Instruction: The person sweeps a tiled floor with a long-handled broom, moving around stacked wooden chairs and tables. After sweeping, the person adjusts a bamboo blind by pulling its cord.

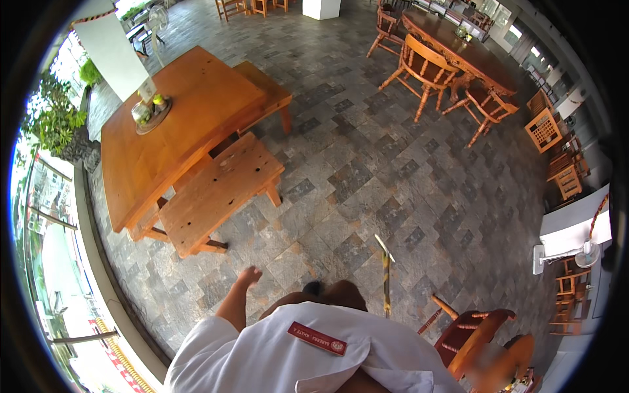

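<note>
My left hand [251, 277] hangs at my left side above the tiled floor [319, 216]. Its fingers are blurred, and I see nothing held in it. A wooden bench [223, 194] stands ahead of that hand, apart from it. My right hand is out of view. On the right side of my body, a thin pole [386, 285] with yellow and dark bands reaches forward, with a slim white crosspiece [385, 247] at its far end. My white shirt hides the near end of the pole, so what holds it cannot be seen.
A wooden table [196, 108] at left carries a round mat with a glass jar [141, 113]. A second bench [265, 93] stands beyond. At upper right, spindle-back chairs [427, 64] surround a dark table [457, 39]. Another chair [471, 339] is close at right. Windows line the left.
</note>
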Motion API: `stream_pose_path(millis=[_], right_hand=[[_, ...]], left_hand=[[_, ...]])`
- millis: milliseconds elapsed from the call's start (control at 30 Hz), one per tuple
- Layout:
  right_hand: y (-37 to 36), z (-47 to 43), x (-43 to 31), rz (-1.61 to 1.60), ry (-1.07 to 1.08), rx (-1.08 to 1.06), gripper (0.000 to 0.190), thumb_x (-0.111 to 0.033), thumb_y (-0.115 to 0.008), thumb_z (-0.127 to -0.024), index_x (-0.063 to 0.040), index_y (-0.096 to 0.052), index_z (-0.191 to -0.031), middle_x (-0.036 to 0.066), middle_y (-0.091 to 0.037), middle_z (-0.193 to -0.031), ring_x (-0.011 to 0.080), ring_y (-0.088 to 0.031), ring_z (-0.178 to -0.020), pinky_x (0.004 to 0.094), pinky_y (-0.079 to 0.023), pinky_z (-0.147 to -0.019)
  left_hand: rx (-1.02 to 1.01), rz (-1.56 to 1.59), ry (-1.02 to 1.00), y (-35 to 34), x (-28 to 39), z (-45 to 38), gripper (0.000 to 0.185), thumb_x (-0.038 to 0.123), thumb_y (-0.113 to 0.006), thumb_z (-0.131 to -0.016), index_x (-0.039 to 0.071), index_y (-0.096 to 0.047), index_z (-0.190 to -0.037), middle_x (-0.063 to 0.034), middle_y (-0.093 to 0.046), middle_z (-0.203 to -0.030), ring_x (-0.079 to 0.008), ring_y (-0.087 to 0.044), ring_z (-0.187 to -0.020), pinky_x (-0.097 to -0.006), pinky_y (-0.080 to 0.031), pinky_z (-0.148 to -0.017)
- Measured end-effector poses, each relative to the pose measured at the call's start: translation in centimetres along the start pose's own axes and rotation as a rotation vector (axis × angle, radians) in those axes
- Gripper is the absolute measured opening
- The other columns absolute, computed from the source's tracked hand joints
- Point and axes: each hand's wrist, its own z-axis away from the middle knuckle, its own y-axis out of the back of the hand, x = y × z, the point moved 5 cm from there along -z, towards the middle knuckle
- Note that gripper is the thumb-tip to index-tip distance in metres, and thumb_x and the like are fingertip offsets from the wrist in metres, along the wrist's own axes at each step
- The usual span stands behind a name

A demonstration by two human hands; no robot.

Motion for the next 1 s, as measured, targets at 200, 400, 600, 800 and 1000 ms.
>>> stream_pose_path(millis=[200, 400, 600, 800, 1000], right_hand=[[2.6, -8.1, -3.2, 0.114, -0.101, -0.003, 0.046, -0.042, -0.05, -0.081, 0.003, -0.058, -0.069, 0.015, -0.058, -0.063, 0.0277, -0.056, -0.055, 0.0386, -0.043, -0.051], [11.4, -21.2, -13.4, 0.229, -0.071, 0.009, 0.053, -0.046, -0.046, -0.082, 0.005, -0.059, -0.074, 0.018, -0.06, -0.069, 0.0308, -0.059, -0.064, 0.0399, -0.046, -0.058], [23.8, -35.4, -36.1, 0.34, 0.152, 0.004, 0.055, -0.048, -0.043, -0.082, 0.001, -0.061, -0.064, 0.015, -0.058, -0.052, 0.0283, -0.06, -0.051, 0.0391, -0.048, -0.057], [27.7, -48.1, -63.4, 0.353, 0.25, -0.051, 0.043, -0.04, -0.055, -0.08, 0.002, -0.06, -0.072, 0.013, -0.056, -0.053, 0.0224, -0.054, -0.042, 0.0355, -0.044, -0.045], [23.3, -50.8, -85.0, 0.138, 0.423, -0.026, 0.036, -0.032, -0.059, -0.08, 0.004, -0.059, -0.075, 0.012, -0.055, -0.054, 0.0218, -0.052, -0.04, 0.0353, -0.04, -0.037]], left_hand=[[0.116, 0.476, 0.02, 18.0, 13.4, -13.5, 0.028, 0.031, -0.051, -0.082, 0.006, -0.053, -0.094, -0.0147, -0.06, -0.083, -0.0278, -0.059, -0.074, -0.0358, -0.047, -0.064], [0.289, 0.076, -0.259, 28.4, 21.4, -24.3, 0.034, 0.037, -0.052, -0.079, 0.01, -0.053, -0.1, -0.0131, -0.06, -0.093, -0.0316, -0.057, -0.089, -0.0406, -0.044, -0.076], [0.843, 0.453, -0.137, 47.5, 23.1, -23.5, 0.012, 0.014, -0.054, -0.079, 0.01, -0.06, -0.089, -0.0103, -0.06, -0.087, -0.0236, -0.06, -0.075, -0.0331, -0.048, -0.061], [1.266, 0.181, -0.062, 63.1, 18.8, -24.6, 0.01, 0.004, -0.058, -0.071, 0.003, -0.056, -0.081, -0.0119, -0.055, -0.08, -0.0307, -0.049, -0.08, -0.0398, -0.04, -0.075], [1.342, 0.036, 0.488, 72.7, 8.6, -32.2, 0.027, 0.008, -0.059, -0.073, 0.007, -0.052, -0.1, -0.0108, -0.048, -0.105, -0.0302, -0.043, -0.101, -0.0433, -0.037, -0.083]])
